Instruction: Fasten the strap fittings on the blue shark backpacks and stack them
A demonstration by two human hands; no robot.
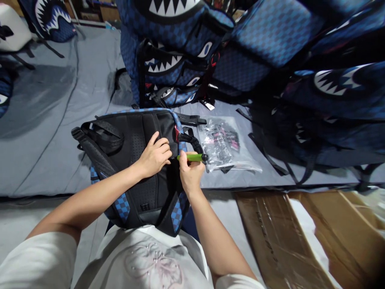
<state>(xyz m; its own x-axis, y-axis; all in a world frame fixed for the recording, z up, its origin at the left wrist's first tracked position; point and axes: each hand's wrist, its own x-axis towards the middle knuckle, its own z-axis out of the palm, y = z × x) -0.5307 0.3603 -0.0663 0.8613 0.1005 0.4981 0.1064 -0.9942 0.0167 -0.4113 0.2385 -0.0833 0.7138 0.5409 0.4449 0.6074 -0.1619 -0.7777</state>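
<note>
A backpack (141,144) with blue-and-black checks at its edges leans between the table and my lap, its black padded back and shoulder straps facing up. Across that back lies my left hand (155,157), one finger stretched away and the thumb and index finger drawn together near the right side seam. What they pinch is too small to make out. My right hand (191,170) grips a green pen-like tool (192,157) with a black end, its other end pointing at the left fingertips. The tool's tip is not clearly visible.
Beside the backpack lies a clear plastic bag (225,144) with dark and pink contents. Stacked shark-mouth backpacks (177,60) stand behind it, with more backpacks (339,108) at the right. The grey-covered table (90,72) has its front edge near me. Brown cardboard (270,237) lies below right.
</note>
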